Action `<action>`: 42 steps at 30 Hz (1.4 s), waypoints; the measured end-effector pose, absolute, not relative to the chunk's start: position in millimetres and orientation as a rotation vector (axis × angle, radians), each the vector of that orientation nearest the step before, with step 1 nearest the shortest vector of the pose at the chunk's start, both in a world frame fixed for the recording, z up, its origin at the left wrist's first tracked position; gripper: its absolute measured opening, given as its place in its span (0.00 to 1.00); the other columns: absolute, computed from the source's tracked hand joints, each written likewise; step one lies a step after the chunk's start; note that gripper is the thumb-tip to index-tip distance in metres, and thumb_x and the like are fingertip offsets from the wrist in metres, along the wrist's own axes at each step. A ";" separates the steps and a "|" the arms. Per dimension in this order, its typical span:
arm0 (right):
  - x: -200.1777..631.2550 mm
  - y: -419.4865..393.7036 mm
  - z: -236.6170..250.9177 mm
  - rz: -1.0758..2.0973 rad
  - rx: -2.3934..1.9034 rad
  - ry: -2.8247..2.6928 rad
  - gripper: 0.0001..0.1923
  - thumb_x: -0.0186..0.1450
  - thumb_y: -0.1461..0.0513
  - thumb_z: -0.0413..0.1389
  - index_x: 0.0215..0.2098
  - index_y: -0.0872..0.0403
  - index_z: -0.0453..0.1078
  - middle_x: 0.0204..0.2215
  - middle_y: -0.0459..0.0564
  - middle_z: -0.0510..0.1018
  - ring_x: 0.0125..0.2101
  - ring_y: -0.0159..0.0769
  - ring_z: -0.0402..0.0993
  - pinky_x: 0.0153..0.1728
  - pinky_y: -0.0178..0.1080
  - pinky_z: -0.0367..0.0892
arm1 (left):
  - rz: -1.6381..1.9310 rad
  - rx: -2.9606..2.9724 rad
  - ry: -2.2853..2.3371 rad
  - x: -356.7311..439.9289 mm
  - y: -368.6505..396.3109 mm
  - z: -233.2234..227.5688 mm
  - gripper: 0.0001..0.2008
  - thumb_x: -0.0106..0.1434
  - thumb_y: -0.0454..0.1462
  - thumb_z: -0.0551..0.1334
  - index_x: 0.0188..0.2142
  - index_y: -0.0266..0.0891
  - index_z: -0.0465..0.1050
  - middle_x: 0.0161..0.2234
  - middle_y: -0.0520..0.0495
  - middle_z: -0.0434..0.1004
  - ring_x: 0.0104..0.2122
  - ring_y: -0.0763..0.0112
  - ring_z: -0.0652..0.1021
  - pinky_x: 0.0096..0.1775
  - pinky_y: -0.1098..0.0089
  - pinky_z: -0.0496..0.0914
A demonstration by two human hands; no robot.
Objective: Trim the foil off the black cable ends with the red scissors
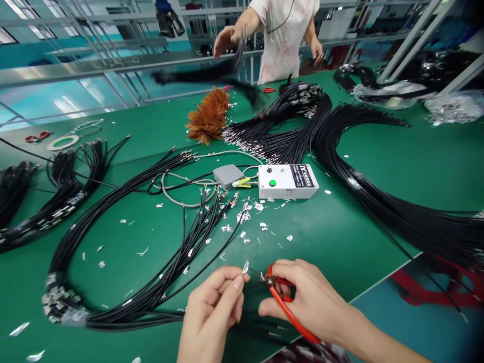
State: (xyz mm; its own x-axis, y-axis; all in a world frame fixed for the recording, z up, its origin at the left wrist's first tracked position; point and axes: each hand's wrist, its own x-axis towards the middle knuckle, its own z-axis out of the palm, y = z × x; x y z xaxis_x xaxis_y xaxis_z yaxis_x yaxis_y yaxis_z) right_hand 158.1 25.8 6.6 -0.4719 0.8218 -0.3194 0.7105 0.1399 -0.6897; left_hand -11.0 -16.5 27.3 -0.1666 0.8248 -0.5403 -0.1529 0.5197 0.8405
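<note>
A worker's left hand [212,307] pinches a small silvery label scrap [245,266] between thumb and forefinger at the end of a thin black cable [260,276], while the right hand [308,297] is closed around red-handled snips [287,307] held just beside it, the 2 hands close together above the near edge of the green table [359,237]. The cable runs back from the fingers into a looped bundle of black cables [124,302] lying to the left of the left hand. The cable looks light, limp and a little slick, best held near its tip, where the tag sits; the foil-like scrap seems flimsy and easy to tear or drop. Ahead of both hands, silvery offcuts [245,217] litter the mat before a white control box [287,181] with a green button and a grey box [228,175]. Farther ahead lies an orange feather duster [209,118]. Across the table, another person's hand [227,39] lifts a blurred bundle of dark cables [196,74].
</note>
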 end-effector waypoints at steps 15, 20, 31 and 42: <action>148.4 37.1 8.4 1.586 -1.531 -2.212 0.27 0.53 0.43 0.57 0.20 0.57 0.55 0.18 0.43 0.51 0.22 0.27 0.44 0.18 0.30 0.43 | 0.863 0.791 1.393 -18.2 -15.0 21.6 0.18 0.61 0.47 0.59 0.32 0.31 0.68 0.19 0.53 0.56 0.21 0.80 0.58 0.24 0.78 0.52; 143.6 34.1 14.9 1.302 -1.645 -2.270 0.27 0.54 0.43 0.56 0.19 0.57 0.56 0.15 0.42 0.54 0.20 0.27 0.44 0.18 0.31 0.42 | 0.871 0.767 1.449 -15.7 -15.3 22.4 0.18 0.59 0.48 0.60 0.32 0.32 0.69 0.20 0.52 0.57 0.21 0.80 0.59 0.24 0.78 0.53; 154.0 34.1 5.1 1.430 -1.685 -2.235 0.30 0.53 0.39 0.55 0.19 0.57 0.56 0.16 0.42 0.54 0.21 0.28 0.43 0.19 0.32 0.43 | 1.051 0.514 1.493 -9.9 -19.9 34.7 0.18 0.54 0.48 0.64 0.32 0.32 0.70 0.18 0.53 0.57 0.21 0.81 0.57 0.25 0.81 0.49; 121.6 25.4 4.4 1.724 -1.077 -1.106 0.14 0.55 0.63 0.60 0.25 0.58 0.57 0.28 0.47 0.71 0.29 0.28 0.67 0.33 0.31 0.65 | 1.010 0.978 1.541 -1.0 -23.3 23.2 0.13 0.61 0.43 0.58 0.28 0.35 0.67 0.20 0.52 0.61 0.21 0.77 0.62 0.25 0.76 0.56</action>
